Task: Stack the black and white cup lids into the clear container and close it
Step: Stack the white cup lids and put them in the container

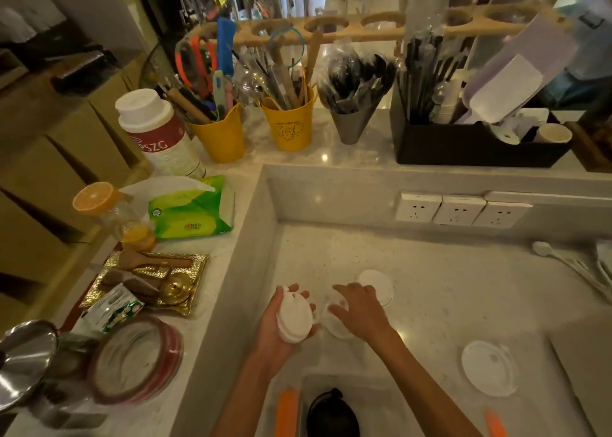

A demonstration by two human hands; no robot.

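My left hand holds a small stack of white cup lids on edge above the lower counter. My right hand reaches over another white lid lying on the counter, fingers spread and touching it. A further pile of white lids sits just beyond the right hand. Black lids lie inside the clear container with orange clips at the bottom edge, between my forearms. A clear round lid rests on the counter to the right.
A raised ledge to the left carries a green tissue pack, a gold tray and a glass lid. Yellow utensil cups, a black organiser and wall sockets line the back. White spoons lie far right.
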